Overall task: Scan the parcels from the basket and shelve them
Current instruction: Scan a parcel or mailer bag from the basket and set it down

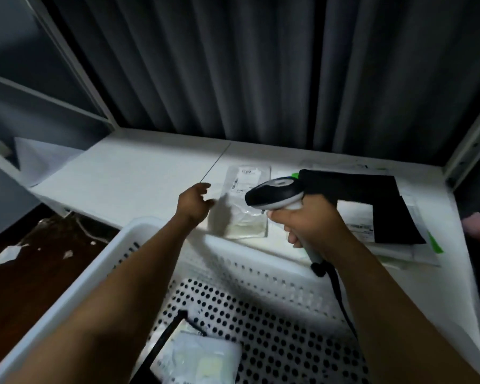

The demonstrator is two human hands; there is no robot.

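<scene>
- On the white shelf [139, 173], a clear parcel [244, 217] lies flat (label facing up).
- Left hand [194, 202] hovers just beside it, fingers loosely curled, holding nothing.
- Right hand [311, 223] grips the scanner [275, 194] over the parcel.
- Basket [139, 239] sits below the shelf edge.

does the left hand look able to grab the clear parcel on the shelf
Likely yes: the left hand is open at the left edge of the clear parcel, nothing between them; the scanner in the right hand is over its right side.
</scene>
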